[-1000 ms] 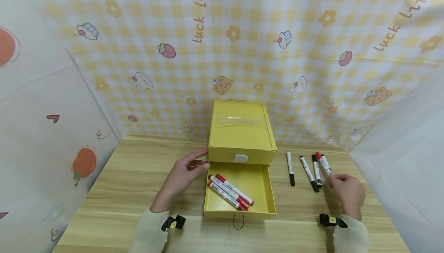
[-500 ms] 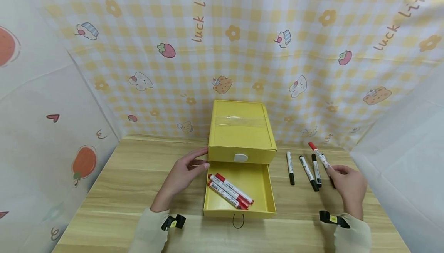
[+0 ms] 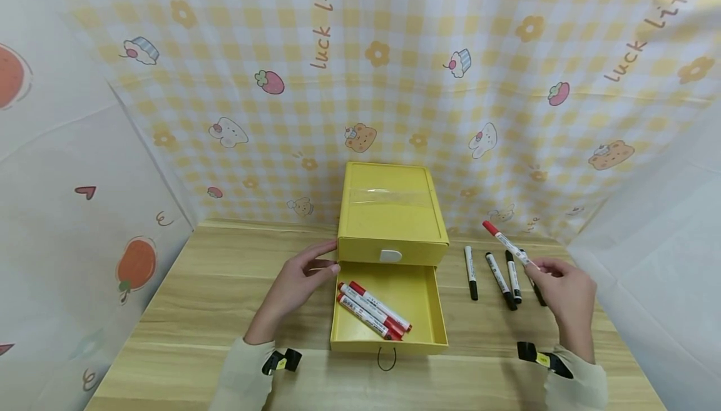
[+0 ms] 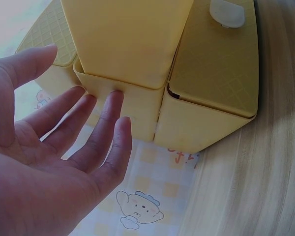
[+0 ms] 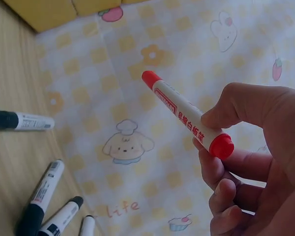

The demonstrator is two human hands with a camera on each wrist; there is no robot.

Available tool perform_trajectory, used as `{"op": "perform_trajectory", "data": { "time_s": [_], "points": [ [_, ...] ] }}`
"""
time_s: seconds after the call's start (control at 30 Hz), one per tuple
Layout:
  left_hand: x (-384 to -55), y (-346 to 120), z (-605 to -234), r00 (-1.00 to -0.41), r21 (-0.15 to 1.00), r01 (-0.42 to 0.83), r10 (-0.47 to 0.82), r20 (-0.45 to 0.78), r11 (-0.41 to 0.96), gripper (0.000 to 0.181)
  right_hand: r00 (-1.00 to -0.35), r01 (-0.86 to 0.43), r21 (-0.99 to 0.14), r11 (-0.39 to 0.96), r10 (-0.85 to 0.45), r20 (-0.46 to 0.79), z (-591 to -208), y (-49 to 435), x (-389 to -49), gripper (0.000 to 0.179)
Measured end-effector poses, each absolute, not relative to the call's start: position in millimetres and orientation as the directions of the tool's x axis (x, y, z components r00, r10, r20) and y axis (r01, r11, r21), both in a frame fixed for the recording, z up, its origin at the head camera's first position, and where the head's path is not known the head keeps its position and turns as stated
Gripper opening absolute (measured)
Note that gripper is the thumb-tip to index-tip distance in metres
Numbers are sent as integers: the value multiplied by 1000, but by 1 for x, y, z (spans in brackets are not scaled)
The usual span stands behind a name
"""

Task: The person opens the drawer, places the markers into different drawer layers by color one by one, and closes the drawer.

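Observation:
My right hand (image 3: 565, 291) pinches a red whiteboard marker (image 3: 503, 241) near one end, red cap pointing up and left. In the right wrist view the thumb and fingers grip the marker (image 5: 179, 109) by its red tail end, while the other fingers curl below. Several black whiteboard markers (image 3: 500, 279) lie on the table under and left of that hand. My left hand (image 3: 300, 283) has its fingertips at the left side of a yellow drawer box (image 3: 394, 208), fingers spread and loosely bent in the left wrist view. Three red markers (image 3: 378, 308) lie in the pulled-out lower drawer (image 3: 419, 292).
The box stands on the wooden table (image 3: 236, 286) close to a checked cloth backdrop (image 3: 417, 86). Its upper drawer, with a white pull tab (image 3: 391, 257), is closed. A dark loop (image 3: 387, 361) hangs from the open drawer's front. White cloth walls (image 3: 67, 211) flank the table.
My right hand has lifted the red marker off the black ones, its red cap swinging up and left. The left hand and the drawer stay where they were.

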State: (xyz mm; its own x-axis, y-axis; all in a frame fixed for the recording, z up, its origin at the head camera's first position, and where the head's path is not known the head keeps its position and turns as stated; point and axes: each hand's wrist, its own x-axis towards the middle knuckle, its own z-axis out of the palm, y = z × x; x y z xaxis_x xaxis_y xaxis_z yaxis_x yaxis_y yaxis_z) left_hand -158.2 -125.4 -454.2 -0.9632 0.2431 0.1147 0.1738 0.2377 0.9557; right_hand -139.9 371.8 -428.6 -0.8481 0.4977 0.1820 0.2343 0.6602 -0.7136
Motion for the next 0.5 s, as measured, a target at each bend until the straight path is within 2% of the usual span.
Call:
{"op": "perform_trajectory", "data": {
  "time_s": [0.5],
  "points": [
    [-158, -125, -453, -963, 956, 172, 245, 112, 238, 55, -845, 119, -732, 671, 456, 280, -401, 344, -124, 19]
  ]
}}
